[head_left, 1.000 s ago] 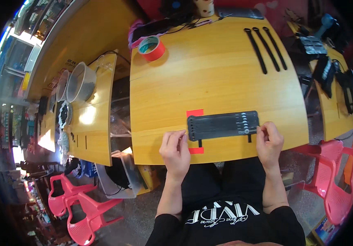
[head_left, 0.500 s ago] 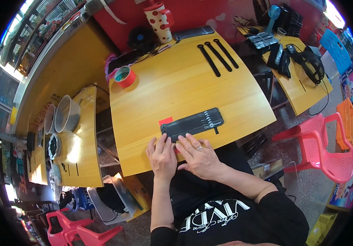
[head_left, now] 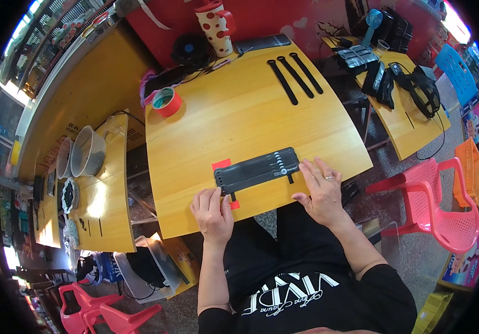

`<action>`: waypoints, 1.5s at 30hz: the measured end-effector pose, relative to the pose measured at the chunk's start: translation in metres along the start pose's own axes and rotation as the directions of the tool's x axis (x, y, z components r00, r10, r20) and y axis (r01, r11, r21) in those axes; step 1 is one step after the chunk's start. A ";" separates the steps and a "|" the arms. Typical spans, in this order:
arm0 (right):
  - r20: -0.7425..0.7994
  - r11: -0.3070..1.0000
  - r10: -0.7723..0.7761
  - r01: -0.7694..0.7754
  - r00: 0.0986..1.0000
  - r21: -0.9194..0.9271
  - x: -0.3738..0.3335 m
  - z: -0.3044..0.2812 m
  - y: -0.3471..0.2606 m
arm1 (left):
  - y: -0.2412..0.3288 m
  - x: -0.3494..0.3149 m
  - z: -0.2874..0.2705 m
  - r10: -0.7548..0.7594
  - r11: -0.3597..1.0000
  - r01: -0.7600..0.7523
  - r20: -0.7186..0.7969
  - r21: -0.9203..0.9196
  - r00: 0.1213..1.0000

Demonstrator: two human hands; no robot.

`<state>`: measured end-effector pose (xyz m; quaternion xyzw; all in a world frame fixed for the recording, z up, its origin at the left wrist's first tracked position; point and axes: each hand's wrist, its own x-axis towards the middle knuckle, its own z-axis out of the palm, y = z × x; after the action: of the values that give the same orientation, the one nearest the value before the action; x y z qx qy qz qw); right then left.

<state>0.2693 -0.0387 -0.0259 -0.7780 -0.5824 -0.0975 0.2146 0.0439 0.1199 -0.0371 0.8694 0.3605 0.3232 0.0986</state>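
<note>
A flat black rectangular piece (head_left: pixel 256 170) lies on the yellow tabletop in front of me. It has lengthwise ridges and pale marks toward its right end, and two small dark tabs stick out along its near edge. My left hand (head_left: pixel 212 212) is at its near left corner, fingers bent and thumb apart, gripping nothing that I can see. At the right end, my right hand (head_left: pixel 323 192) has its fingers stretched out with the tips against the edge. It wears a ring. Red tape pieces show beside the far left corner (head_left: pixel 221 164) and by my left thumb (head_left: pixel 235 205).
Three black straps (head_left: pixel 295 75) lie side by side at the far right of the table (head_left: pixel 195 133). A red tape roll (head_left: pixel 168 103) sits far left, and a dotted tumbler (head_left: pixel 215 30) stands at the back. Pink chairs (head_left: pixel 437 203) and side tables (head_left: pixel 100 206) flank me.
My right hand has moved right, from the near left part of the black piece to its right end. My left hand has shifted slightly down, uncovering the near red tape and a dark tab.
</note>
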 end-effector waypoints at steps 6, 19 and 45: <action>0.048 0.992 -0.128 0.127 0.991 0.022 0.012 -0.008 0.003 | -0.005 0.003 -0.002 0.056 0.998 -0.058 -0.077 -0.018 0.995; -0.116 0.965 0.039 -0.068 0.992 -0.252 0.196 0.085 0.071 | -0.009 0.002 0.004 -0.215 0.954 0.159 -0.208 -0.255 0.954; -0.083 0.669 -0.716 0.715 0.693 0.201 -0.011 -0.075 -0.006 | 0.045 -0.042 -0.049 0.277 0.919 -0.210 0.168 -0.335 0.946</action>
<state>0.2676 -0.0801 0.0380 -0.4594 -0.8478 -0.1082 0.2419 0.0156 0.0554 -0.0019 0.9104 0.1805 0.2913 0.2317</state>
